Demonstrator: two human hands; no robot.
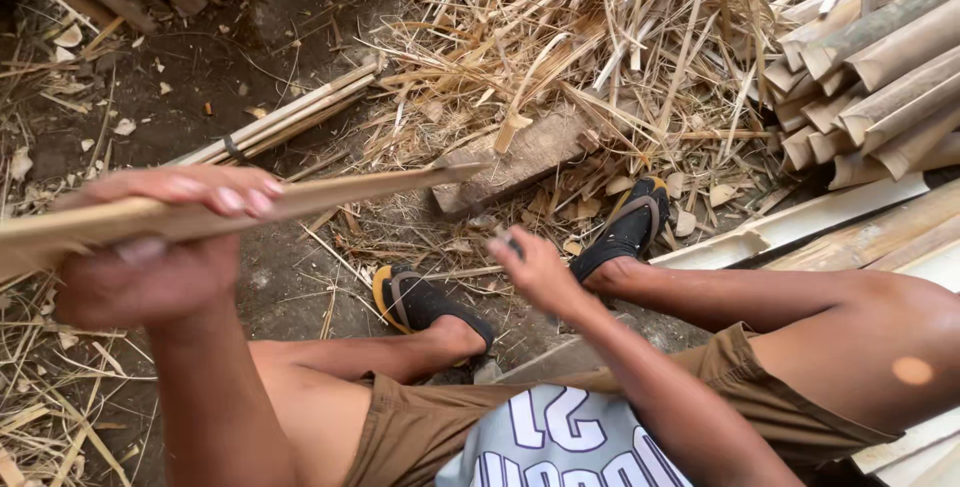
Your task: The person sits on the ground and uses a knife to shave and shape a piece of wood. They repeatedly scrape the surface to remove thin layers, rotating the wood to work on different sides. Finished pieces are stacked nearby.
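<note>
My left hand (160, 247) grips a long pale bamboo strip (350, 190) near its close end, fingers curled over the top. The strip runs right, and its far tip rests on a worn wooden block (520, 162) on the ground. My right hand (535, 269) is lower, in front of the block and between my feet. It is closed around a small dark handle (511, 243); any blade is blurred or hidden. I sit with knees apart, and both feet wear black socks in sandals (425, 302).
A heap of dry bamboo shavings (600, 37) lies behind the block. Stacked split bamboo halves (880, 67) fill the upper right, with flat pale boards (820, 217) below them. A tied bundle of thin strips (290, 117) lies on the dirt at centre left.
</note>
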